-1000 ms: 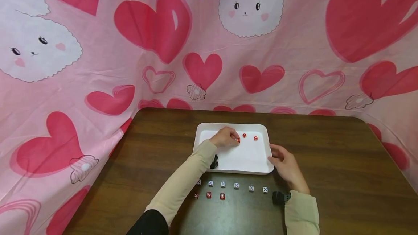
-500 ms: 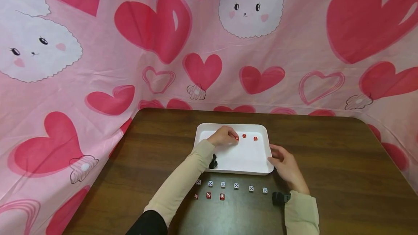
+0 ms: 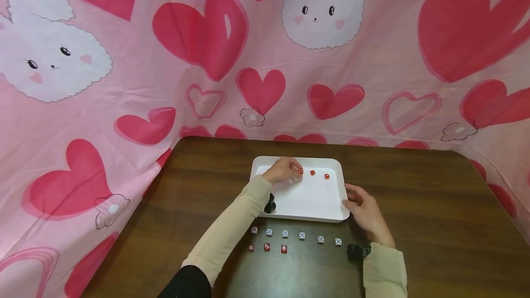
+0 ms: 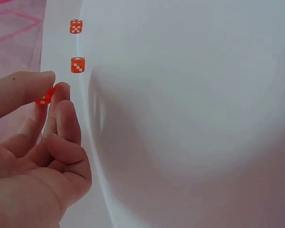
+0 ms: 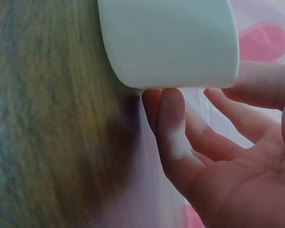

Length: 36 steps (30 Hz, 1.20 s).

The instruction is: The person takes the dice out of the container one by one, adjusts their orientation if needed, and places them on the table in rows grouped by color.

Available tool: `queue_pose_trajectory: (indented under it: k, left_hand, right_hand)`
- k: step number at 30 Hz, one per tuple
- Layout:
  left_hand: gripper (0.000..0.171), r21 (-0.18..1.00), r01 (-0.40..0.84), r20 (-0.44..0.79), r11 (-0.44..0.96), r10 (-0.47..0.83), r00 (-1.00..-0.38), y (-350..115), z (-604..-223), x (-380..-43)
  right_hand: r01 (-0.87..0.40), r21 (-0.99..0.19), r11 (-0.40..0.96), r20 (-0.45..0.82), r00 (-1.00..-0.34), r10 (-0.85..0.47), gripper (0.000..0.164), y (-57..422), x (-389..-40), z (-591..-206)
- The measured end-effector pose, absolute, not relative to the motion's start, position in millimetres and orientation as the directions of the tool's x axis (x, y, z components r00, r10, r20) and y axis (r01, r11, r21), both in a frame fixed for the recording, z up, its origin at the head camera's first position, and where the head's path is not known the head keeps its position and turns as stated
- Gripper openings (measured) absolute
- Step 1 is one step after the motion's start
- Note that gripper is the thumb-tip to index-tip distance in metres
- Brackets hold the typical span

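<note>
In the head view, my left hand (image 3: 282,169) reaches over the white tray (image 3: 314,199) and pinches a red die (image 3: 300,171) between thumb and fingertips. The left wrist view shows this pinched red die (image 4: 43,99) partly hidden by the fingers. Two more red dice, one nearer (image 3: 312,173) and one farther right (image 3: 326,176), stand apart in the back part of the tray. At the tray's right side, my right hand (image 3: 366,210) holds the edge, with curled fingers (image 5: 172,111) touching the white wall in the right wrist view.
On the table (image 3: 414,197) in front of the tray lies a row of several white dice (image 3: 302,236). Below it are three red dice, including a middle one (image 3: 267,247). A pink heart-patterned cloth (image 3: 256,49) hangs behind the table and along its sides.
My left hand has moved slightly toward the back of the tray, carrying the pinched red die level with the other two. The right hand stays at the tray's edge.
</note>
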<state>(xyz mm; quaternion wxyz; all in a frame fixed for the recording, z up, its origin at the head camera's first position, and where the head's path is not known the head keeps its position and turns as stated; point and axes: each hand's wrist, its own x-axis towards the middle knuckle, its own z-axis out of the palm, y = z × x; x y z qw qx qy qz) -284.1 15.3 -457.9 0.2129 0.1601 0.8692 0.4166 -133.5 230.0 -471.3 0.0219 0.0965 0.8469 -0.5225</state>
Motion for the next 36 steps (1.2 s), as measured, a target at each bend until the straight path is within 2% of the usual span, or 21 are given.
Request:
queue_pose_trajectory:
  k: [11, 25, 36]
  left_hand:
    - [0.018, 0.863, 0.066, -0.200, 0.500, 0.459, -0.866, 14.6, -445.3, -280.7]
    - [0.024, 0.909, -0.110, -0.278, 0.402, 0.388, -0.879, 12.8, -434.4, -274.6]
    - [0.023, 0.914, -0.136, -0.292, 0.383, 0.388, -0.874, 7.0, -427.5, -262.0]
  right_hand:
    - [0.164, -0.880, 0.446, -0.119, -0.985, 0.128, 0.045, 232.8, -134.2, -472.7]
    - [0.206, -0.874, 0.441, -0.169, -0.978, 0.124, 0.047, 232.6, -133.3, -470.7]
    - [0.224, -0.870, 0.439, -0.192, -0.974, 0.117, 0.048, 231.5, -132.4, -468.6]
